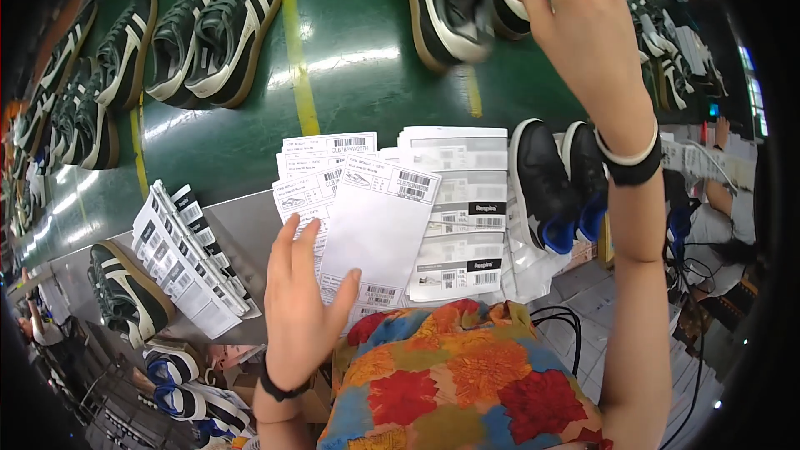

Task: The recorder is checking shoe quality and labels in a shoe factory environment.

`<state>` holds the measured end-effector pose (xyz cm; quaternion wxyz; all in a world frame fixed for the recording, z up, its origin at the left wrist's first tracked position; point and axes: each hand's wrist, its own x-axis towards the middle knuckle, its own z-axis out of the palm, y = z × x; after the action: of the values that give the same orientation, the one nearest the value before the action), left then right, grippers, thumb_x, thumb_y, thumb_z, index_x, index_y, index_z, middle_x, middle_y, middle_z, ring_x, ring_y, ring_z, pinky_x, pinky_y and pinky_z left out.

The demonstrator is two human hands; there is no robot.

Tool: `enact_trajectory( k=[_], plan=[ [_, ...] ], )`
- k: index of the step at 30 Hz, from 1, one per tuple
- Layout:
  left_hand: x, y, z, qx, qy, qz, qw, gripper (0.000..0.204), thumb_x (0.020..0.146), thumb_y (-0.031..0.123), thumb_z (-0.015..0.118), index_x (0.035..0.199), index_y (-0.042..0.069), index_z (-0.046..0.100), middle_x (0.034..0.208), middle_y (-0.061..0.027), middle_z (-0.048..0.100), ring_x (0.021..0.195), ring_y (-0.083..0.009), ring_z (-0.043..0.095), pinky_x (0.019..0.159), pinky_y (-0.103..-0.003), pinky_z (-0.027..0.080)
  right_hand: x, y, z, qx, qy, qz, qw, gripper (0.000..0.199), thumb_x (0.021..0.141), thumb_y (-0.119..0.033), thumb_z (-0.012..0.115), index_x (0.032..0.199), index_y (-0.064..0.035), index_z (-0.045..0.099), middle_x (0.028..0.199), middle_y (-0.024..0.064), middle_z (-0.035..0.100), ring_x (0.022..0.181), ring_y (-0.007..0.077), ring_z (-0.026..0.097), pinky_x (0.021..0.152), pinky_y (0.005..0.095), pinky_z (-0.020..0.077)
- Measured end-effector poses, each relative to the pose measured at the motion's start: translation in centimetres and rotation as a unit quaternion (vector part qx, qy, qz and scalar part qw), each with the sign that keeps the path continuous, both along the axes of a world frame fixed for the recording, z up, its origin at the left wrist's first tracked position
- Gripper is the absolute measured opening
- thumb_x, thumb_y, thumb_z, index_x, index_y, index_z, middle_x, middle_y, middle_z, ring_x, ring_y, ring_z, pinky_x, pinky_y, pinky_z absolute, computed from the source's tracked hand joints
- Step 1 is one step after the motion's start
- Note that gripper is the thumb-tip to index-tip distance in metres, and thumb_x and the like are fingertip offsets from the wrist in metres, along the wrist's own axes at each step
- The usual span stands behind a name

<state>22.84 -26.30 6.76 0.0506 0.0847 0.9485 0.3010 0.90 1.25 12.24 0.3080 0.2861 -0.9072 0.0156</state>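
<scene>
My left hand [302, 308] is open at the left edge of the printed label sheets, its fingers and thumb spread apart. Beside its fingers a mostly blank white sheet [377, 237] lies tilted over other label sheets [329, 146]. My right hand [579, 21] reaches to the far side, over a pair of dark green shoes with white stripes [429, 12]. Its thumb is apart from the forefinger, close to the right shoe of that pair; the other fingertips are cut off by the picture's edge. The left shoe's inside is blurred.
More dark green shoes [237, 29] stand along the green surface [350, 92] with yellow lines. Right of the label sheets are a stack of printed papers [458, 225] and black shoes with blue lining [546, 187]. At left lie a folded label bundle [187, 258] and a single shoe [125, 292].
</scene>
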Motion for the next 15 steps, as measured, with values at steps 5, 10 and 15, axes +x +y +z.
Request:
enact_trajectory(
  k=[5, 10, 15],
  plan=[
    [1.7, 1.2, -4.3, 0.026, -0.059, 0.181, 0.981, 0.069, 0.073, 0.018, 0.083, 0.128, -0.007, 0.049, 0.120, -0.0269, 0.052, 0.105, -0.0415, 0.058, 0.086, -0.044, 0.049, 9.8, -1.3, -4.1, -0.037, -0.464, -0.026, 0.885, 0.026, 0.091, -0.024, 0.066, 0.097, 0.0018, 0.066, 0.082, 0.0232, 0.068, 0.076, 0.0402, 0.068, 0.072, 0.0453, 0.0543],
    [0.4, 1.1, -6.4, 0.052, -0.069, 0.135, 0.987, 0.057, 0.072, 0.023, 0.084, 0.116, -0.003, 0.058, 0.092, -0.0130, 0.057, 0.074, -0.0283, 0.057, 0.067, -0.037, 0.047, 15.2, -2.9, -12.7, -0.174, -0.417, 0.046, 0.891, 0.033, 0.079, -0.013, 0.076, 0.102, 0.0014, 0.056, 0.095, 0.0162, 0.060, 0.082, 0.0360, 0.059, 0.078, 0.0423, 0.0507],
    [0.5, -1.5, -0.9, 0.177, -0.097, 0.098, 0.974, 0.036, 0.080, 0.019, 0.079, 0.102, -0.004, 0.064, 0.083, -0.0104, 0.051, 0.066, -0.0205, 0.054, 0.060, -0.033, 0.046, 15.2, -4.3, -5.3, -0.392, -0.558, 0.143, 0.717, 0.022, 0.077, -0.001, 0.073, 0.087, -0.0025, 0.054, 0.078, 0.0085, 0.060, 0.071, 0.0196, 0.059, 0.063, 0.0297, 0.0462]
  ],
)
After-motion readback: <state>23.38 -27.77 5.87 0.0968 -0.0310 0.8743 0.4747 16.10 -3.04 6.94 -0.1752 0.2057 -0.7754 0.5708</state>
